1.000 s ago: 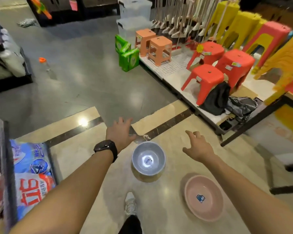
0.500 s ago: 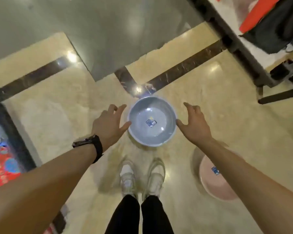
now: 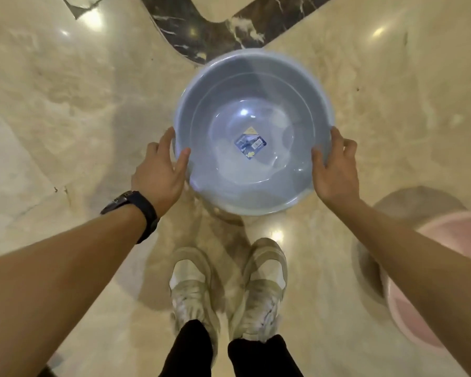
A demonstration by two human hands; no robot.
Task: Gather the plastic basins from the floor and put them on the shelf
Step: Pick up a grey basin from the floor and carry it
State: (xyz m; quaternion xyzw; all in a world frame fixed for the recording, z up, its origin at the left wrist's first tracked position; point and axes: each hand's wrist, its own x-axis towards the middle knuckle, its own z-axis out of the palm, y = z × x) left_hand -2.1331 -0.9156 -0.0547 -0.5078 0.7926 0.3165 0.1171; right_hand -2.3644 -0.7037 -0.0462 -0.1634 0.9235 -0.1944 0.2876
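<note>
A round grey-blue plastic basin (image 3: 212,126) with a small label at its bottom sits in front of my feet on the marble floor. My left hand (image 3: 161,170), with a black watch on the wrist, grips its left rim, thumb inside. My right hand (image 3: 335,170) grips the right rim the same way. A pink basin (image 3: 419,317) lies on the floor at the right edge, partly hidden behind my right forearm. The shelf is out of view.
My two light sneakers (image 3: 226,289) stand just behind the grey-blue basin. A dark marble inlay strip (image 3: 215,31) crosses the beige floor beyond the basin.
The view has tilted down and come much closer to the floor. Both hands, spread beside the grey-blue basin before, have closed on its rim.
</note>
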